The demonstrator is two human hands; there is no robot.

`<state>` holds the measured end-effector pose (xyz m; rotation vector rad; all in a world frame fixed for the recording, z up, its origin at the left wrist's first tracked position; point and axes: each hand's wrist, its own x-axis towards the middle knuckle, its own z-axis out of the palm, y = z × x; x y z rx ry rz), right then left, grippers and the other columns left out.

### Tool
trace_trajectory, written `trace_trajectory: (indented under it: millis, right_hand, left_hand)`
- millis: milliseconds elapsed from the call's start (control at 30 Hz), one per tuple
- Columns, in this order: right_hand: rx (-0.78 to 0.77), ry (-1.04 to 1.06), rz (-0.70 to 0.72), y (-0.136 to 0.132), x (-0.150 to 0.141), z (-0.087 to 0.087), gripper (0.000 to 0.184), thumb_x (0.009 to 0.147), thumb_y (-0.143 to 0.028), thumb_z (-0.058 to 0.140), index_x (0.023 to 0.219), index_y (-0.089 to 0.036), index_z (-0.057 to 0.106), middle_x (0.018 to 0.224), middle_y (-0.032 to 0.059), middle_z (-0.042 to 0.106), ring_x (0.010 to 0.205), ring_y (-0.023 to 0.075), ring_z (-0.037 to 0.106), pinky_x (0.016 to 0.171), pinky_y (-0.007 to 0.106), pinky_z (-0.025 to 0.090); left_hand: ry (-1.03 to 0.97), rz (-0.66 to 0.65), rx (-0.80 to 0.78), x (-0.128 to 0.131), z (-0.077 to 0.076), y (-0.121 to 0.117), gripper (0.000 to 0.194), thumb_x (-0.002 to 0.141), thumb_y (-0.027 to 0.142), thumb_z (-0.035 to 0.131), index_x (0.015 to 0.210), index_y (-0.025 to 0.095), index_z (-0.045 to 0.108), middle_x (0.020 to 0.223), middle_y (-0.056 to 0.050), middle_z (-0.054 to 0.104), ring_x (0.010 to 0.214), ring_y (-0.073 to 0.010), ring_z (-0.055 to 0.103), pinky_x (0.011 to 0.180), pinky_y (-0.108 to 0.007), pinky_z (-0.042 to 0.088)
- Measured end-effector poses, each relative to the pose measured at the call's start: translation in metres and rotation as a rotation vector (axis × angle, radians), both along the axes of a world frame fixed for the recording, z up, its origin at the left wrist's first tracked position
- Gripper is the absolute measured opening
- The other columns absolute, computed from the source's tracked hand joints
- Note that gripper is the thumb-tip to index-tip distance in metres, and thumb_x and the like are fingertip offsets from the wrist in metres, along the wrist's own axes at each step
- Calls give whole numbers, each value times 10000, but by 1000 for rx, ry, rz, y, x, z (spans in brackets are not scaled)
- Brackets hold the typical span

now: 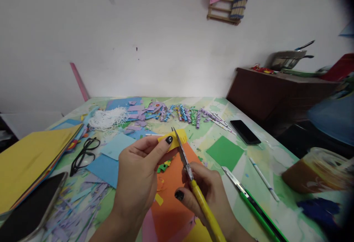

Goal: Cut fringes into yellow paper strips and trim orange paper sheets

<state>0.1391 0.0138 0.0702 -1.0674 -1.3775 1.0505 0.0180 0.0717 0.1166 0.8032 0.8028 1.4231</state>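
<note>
Yellow strip (pixel 174 142): running nine-to-three, lying at eleven o'clock from right grip (pixel 214 186)
Left grip (pixel 138 172): nearer, pinching it
Right grip: curling around scissors (pixel 197 190)

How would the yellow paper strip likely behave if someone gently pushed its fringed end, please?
The yellow paper strip would probably bend readily, since it looks thin. Its fringe may flop first, being cut into narrow tabs. It is likely light, being a small piece pinched in the left hand.

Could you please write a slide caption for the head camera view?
Left hand holds a yellow paper strip; right hand holds yellow-handled metal scissors at its fringed end.
</note>
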Motion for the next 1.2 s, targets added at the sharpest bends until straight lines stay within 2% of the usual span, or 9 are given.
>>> trace_trajectory:
  millis: [300,567,667,800,1000,1200]
  right_hand:
    - [-4,-23,-17,-1,1,1,338,777,-327,667,659,-207,373,565,-77,299,505,72,257,428,193,224]
    - [-67,88,-6,-2,-2,2,371,725,-401,724,699,-205,411,563,-77,325,495,71,272,438,208,208]
    - [-94,143,16,-3,-2,2,411,668,-449,772,753,-195,460,560,-78,354,479,67,278,438,209,188]
    - [-104,156,76,-3,0,0,439,669,-499,764,834,-176,517,541,-70,406,446,62,277,418,202,181]
    - [-103,129,51,-3,0,-1,402,669,-453,775,804,-176,516,586,-53,423,499,77,297,446,212,196]
    - [-103,134,41,-2,-1,0,411,671,-482,767,768,-186,498,579,-53,403,514,85,293,456,220,191]
  left_hand:
    - [2,1,-21,0,0,0,97,609,194,815,620,153,728,649,-24,734,636,-136,695,668,-238,598]
    - [-15,-1,-19,0,0,0,96,609,191,816,628,158,729,663,-26,739,629,-144,702,658,-240,596]
    - [-10,1,-20,0,0,0,104,608,199,819,628,157,726,665,-26,739,631,-148,705,651,-241,596]
    - [-7,5,-36,0,0,0,116,610,205,819,641,150,722,673,-31,742,624,-147,704,644,-235,592]
    - [-5,16,-37,0,0,0,131,608,208,820,642,142,713,680,-38,741,642,-159,709,663,-253,595]
    - [11,29,-31,1,1,0,126,608,208,821,641,145,717,673,-32,735,645,-154,702,672,-258,594]
